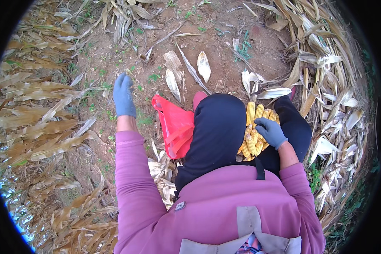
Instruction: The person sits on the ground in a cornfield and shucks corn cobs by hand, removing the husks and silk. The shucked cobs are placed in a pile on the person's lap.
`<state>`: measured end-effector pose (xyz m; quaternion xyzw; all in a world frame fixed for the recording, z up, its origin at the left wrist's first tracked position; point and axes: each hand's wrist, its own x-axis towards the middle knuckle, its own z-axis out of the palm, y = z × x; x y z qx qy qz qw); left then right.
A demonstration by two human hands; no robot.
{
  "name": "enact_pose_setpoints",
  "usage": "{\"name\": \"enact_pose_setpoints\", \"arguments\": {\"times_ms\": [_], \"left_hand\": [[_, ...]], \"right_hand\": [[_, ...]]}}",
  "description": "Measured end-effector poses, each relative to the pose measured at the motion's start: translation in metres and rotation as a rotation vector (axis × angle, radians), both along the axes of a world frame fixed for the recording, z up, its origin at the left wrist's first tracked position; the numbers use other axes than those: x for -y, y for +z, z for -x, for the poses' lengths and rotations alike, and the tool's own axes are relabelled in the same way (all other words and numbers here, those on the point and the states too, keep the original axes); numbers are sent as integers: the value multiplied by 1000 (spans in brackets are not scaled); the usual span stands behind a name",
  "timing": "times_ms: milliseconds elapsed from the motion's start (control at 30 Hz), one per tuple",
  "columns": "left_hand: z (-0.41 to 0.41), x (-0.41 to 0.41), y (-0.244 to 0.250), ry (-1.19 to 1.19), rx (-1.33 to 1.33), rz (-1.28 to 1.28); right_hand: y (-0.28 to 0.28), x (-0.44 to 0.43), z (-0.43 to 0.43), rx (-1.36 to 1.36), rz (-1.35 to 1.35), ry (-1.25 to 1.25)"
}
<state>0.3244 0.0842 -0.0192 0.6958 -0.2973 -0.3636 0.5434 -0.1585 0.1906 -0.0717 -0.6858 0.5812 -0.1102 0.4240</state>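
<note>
Husked yellow ears of corn [250,144] lie heaped between my legs. My right hand [270,132], in a blue-grey knit glove, is over the heap with its fingers bent and the fingertips at the cobs. Whether it grips one is unclear. Out to the left, my gloved left hand [124,96] is raised over bare soil with fingers extended and nothing visible in it. Between that hand and my left knee sits a red plastic bag [177,131], its handle loop folded over the side.
Dry corn stalks and leaves [41,117] cover the left side. A bank of stalks and pale husks [333,79] runs along the right. Loose husks [203,66] are scattered on the reddish soil [216,28] ahead. More husks [163,177] lie beside my left thigh.
</note>
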Motion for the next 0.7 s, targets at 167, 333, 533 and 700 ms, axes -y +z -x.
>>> {"name": "enact_pose_setpoints", "arguments": {"times_ms": [167, 333, 533, 700], "left_hand": [[37, -3, -80, -324, 146, -166], [99, 34, -131, -773, 605, -211], [161, 67, -237, -1064, 546, -494], [200, 89, -268, -1135, 601, -601]], "right_hand": [[-7, -3, 7, -14, -33, -4], [-4, 3, 7, 2, -72, -21], [-4, 9, 8, 4, -165, -59], [1, 13, 15, 4, -208, -97]]}}
